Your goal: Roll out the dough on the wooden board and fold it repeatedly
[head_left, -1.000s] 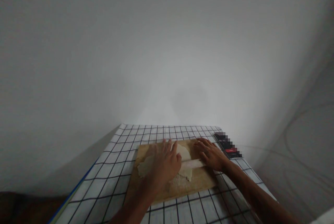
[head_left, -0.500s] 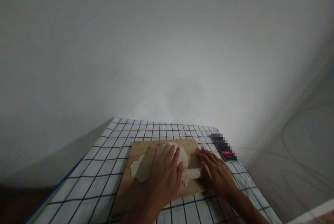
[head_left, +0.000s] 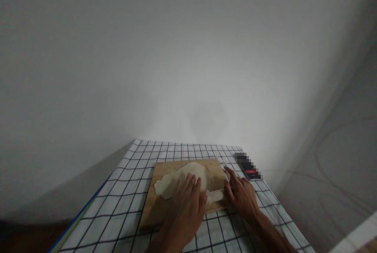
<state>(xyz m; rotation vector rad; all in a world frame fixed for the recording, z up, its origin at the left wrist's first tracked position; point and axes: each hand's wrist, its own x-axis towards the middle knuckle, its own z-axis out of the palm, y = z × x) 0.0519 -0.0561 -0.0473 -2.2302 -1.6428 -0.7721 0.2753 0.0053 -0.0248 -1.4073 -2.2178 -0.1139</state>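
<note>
Dough sheet point(head_left: 196, 169) lies on wooden board point(head_left: 149, 215); judged soft, easily torn, best supported beneath. Rolling pin point(head_left: 215, 197), likely stiff, suits pressing near its ends. Left hand point(head_left: 188, 204): fingers extended; right hand point(head_left: 241, 195): curled at pin, grip unclear.

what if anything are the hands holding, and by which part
A rolling pin, at its ends: the right hand is over its right end, though how firmly it grips is unclear; the left hand lies open over its left part.
</note>
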